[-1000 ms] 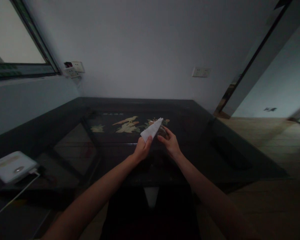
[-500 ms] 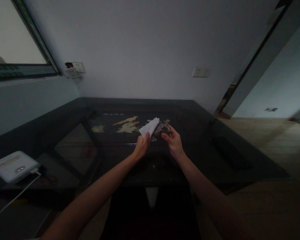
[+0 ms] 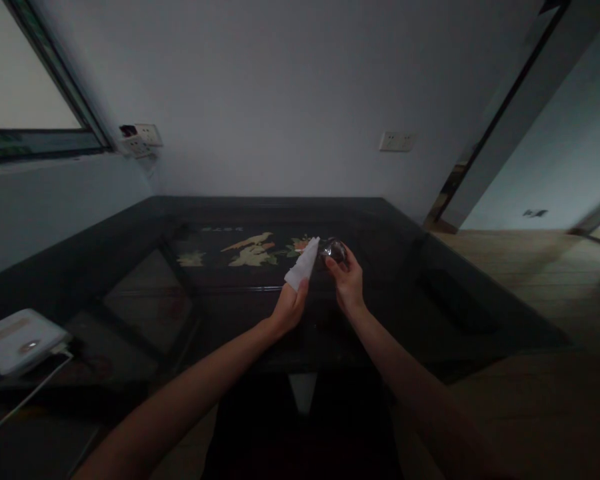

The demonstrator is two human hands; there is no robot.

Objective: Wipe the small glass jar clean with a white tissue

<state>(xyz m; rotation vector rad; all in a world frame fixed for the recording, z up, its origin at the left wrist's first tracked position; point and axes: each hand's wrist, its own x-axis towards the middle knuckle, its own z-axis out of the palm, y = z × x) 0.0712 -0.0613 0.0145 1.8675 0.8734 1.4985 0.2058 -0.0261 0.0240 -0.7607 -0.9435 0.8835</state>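
A white cloth or tissue (image 3: 303, 265) is held in my left hand (image 3: 291, 303), its upper tip pointing away from me. My right hand (image 3: 349, 277) grips a dark, shiny rounded object (image 3: 334, 250), fingers behind it and thumb on the near side. The object has glossy highlights; what it is cannot be made out. Both hands are above the dark glossy table (image 3: 260, 320), close together, and a narrow gap shows between the cloth and the shiny object.
On the left of the table sits a white box-shaped device (image 3: 23, 341) with a white cable. A dark flat object (image 3: 457, 300) lies at the right. Wall sockets (image 3: 397, 141) are behind. The tabletop bears a bird and flower picture (image 3: 253, 252).
The cloth has come away from the shiny object and now stands narrower and more upright. My left hand has turned and dropped slightly. The view has shifted a little.
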